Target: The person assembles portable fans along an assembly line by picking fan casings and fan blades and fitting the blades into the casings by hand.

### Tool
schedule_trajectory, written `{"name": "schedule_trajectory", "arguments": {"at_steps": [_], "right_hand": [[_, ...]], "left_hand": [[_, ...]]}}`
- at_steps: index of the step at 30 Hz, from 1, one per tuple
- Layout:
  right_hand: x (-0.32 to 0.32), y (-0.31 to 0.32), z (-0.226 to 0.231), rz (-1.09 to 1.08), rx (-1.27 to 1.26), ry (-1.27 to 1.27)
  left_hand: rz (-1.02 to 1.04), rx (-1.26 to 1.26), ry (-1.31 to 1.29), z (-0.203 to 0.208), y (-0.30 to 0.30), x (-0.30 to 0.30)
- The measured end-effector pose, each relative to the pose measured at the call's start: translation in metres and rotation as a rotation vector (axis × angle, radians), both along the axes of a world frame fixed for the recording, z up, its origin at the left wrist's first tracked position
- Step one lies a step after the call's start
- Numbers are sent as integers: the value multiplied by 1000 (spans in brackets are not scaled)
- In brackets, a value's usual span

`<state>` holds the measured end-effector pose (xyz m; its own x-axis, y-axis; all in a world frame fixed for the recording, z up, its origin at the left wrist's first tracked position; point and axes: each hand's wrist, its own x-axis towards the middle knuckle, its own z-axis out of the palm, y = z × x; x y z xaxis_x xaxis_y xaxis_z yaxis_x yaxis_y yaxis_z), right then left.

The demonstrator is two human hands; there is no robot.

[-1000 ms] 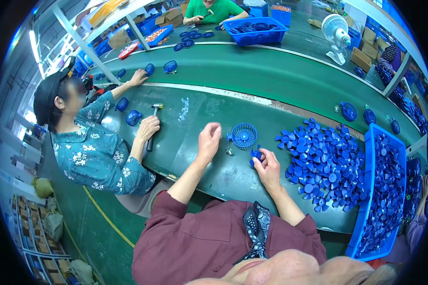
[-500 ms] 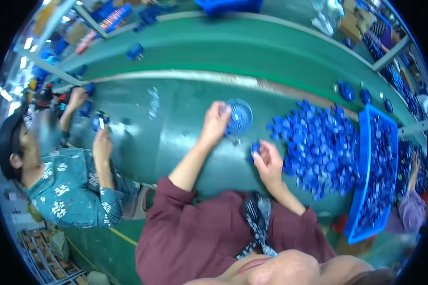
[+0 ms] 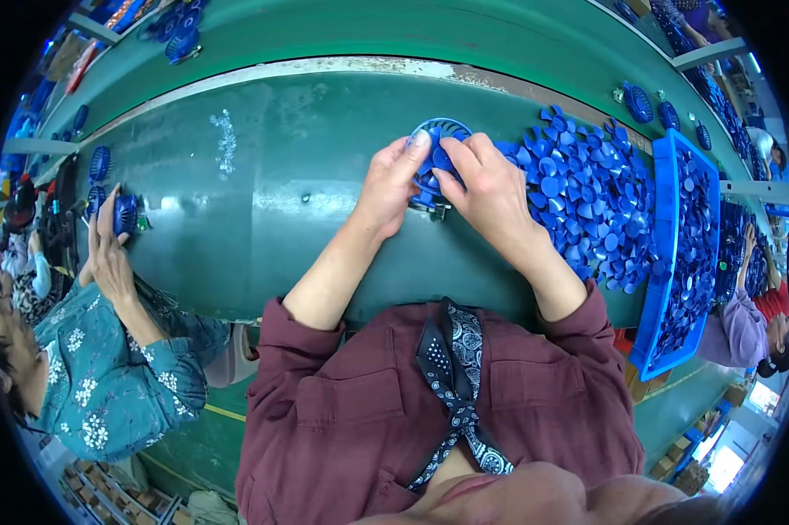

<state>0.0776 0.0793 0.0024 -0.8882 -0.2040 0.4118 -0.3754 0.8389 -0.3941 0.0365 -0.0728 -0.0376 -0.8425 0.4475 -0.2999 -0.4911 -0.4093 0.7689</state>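
Blue fan housing (image 3: 450, 129), in the head view, sits between both hands over the green workbench (image 3: 316, 232), left of the loose impellers (image 3: 583, 206). The left hand (image 3: 387, 182) curls half-closed around its rim, thumb on top; the right hand (image 3: 491, 185) pinches a blue impeller (image 3: 441, 159) over its middle. Both parts look like light, stiff, smooth plastic, thin ribs perhaps fragile; rim and hub seem the best holds.

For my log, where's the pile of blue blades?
The blade pile lies right of centre in the head view, between the right hand and blue crate.
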Motion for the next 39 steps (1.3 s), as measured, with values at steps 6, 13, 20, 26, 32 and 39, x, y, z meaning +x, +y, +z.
{"name": "schedule_trajectory", "arguments": {"at_steps": [6,13,20,26,32,39], "right_hand": [[-2,-4,-6,-6,-62,-24],[-29,34,-5,148,-409,-532],[-35,35,-25,121,-460,-672],[-98,108,-14,-237,-908,-567],[-85,184,-20,-294,216,-402],[-75,176,-27,-231,331,-342]], "left_hand": [[146,-108,174,-7,5,1],[72,-324,450,-5,-4,-2],[0,-317,338,-9,-6,-3],[213,-358,458,-21,-4,-13],[194,-502,522,-21,-4,-11],[144,-515,532,-23,-6,-9]]}}
